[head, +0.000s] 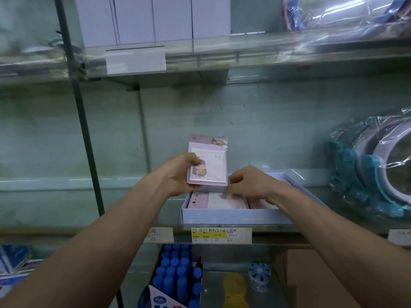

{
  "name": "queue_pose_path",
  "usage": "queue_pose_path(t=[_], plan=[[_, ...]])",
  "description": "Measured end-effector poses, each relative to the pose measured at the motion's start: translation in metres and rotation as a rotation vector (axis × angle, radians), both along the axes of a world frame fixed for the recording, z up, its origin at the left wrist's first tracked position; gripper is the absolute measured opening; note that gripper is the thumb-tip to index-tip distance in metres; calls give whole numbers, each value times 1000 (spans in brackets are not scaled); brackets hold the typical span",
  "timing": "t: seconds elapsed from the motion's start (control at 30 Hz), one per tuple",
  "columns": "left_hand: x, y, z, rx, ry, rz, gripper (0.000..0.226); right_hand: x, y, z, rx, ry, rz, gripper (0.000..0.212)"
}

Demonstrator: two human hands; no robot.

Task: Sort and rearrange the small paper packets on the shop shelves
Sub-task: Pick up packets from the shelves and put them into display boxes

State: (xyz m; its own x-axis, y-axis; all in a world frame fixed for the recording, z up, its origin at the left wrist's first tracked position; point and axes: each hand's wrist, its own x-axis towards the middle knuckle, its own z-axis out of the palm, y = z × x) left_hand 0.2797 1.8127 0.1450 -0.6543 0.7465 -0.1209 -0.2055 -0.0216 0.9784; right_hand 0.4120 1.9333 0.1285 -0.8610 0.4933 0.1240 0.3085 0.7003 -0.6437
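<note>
My left hand grips a small stack of pink paper packets with a cartoon girl on the front, held upright above a shallow light-blue box on the middle shelf. My right hand is just right of the stack, fingers curled, pinching at its lower right corner over the box. More pink packets lie flat inside the box, partly hidden under my right hand and wrist.
Price labels line the shelf edge. Wrapped blue and white round items stand at right. White boxes fill the upper shelf. Below are blue-capped bottles, a yellow item and a cardboard box.
</note>
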Motion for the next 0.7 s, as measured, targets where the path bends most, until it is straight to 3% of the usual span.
queue_pose_path(t=[0.07,0.2,0.37,0.53,0.6,0.7], plan=[[-2,1,-1,-4,32,-14,18,5,10,6,-54,118,-75,29],[2,7,-1,-11,62,-26,12,18,24,21,-455,392,-124,29],[21,25,4,-66,114,-138,13,25,29,26,-529,443,-131,59],[29,44,7,-100,50,-140,6,32,43,25,-601,571,-231,63],[32,50,7,-75,60,-139,10,37,52,22,-398,482,-274,56],[34,59,7,-18,34,-69,16,49,63,16,292,202,-303,59]])
